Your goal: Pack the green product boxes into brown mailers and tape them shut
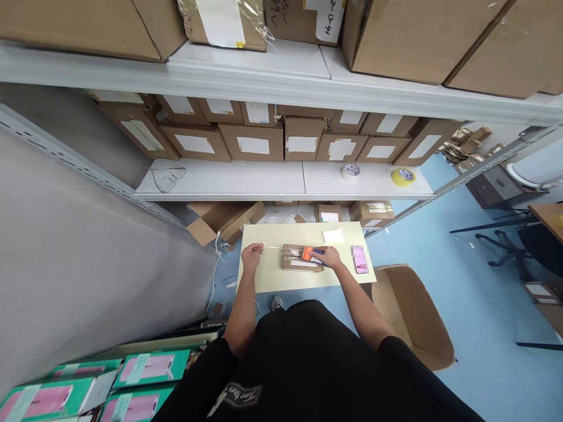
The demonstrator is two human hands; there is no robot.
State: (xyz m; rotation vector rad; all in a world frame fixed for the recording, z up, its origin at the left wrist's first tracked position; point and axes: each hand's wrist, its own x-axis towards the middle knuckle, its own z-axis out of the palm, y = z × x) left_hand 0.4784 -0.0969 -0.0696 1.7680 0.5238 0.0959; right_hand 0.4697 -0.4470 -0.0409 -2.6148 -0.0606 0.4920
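Observation:
On the pale yellow table (266, 278) a small cardboard box (288, 264) lies with shiny clear tape along its top and a white label on its near side. Its upper right part is covered by my right hand (329, 257), which is closed around an orange and dark-blue hand tool (307, 253); the exact kind is too small to make out. The orange end rests over the box top. Left of the box, above the table, my left hand (252, 256) pinches the end of a thin pale strip (272, 247) that stretches towards the box.
A white slip (333, 235) and a pink phone (359, 259) lie on the table. The shelf ahead holds glasses (168, 179), a white tape roll (350, 172), a yellow tape roll (403, 176) and labelled boxes (253, 143). A large open carton (413, 310) stands right; green boxes (145, 369) lie left.

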